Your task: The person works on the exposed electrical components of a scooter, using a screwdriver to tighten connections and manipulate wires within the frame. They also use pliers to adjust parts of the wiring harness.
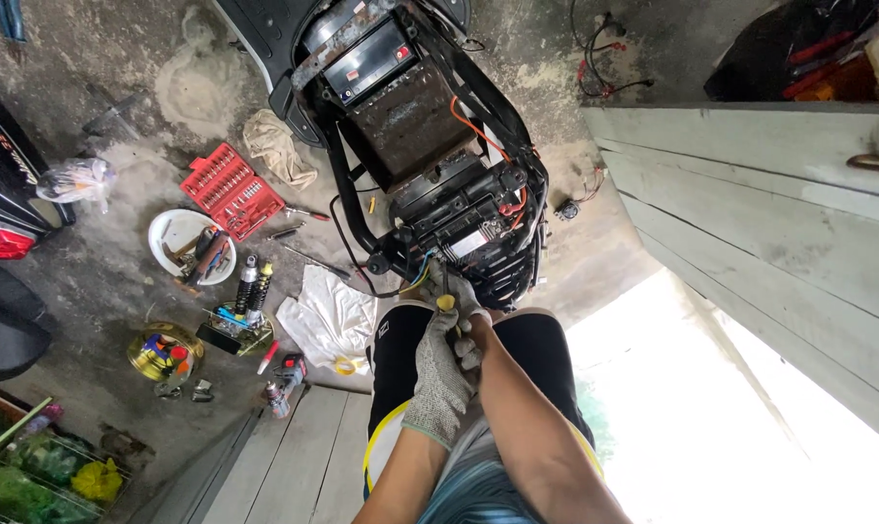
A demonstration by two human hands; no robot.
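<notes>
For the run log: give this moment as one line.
left hand: gloved, grips yellow-handled screwdriver | right hand: beside left, grip hidden | tip: at scooter frame wiring | floor: red bit set, white cloth

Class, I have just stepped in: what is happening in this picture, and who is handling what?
A person looks down at a stripped scooter frame on a concrete floor. The gloved left hand and the right hand together grip a yellow-handled screwdriver, its tip by the wiring at the frame's near end. To the left lie a red bit set, a white bowl of tools, and a white cloth.
</notes>
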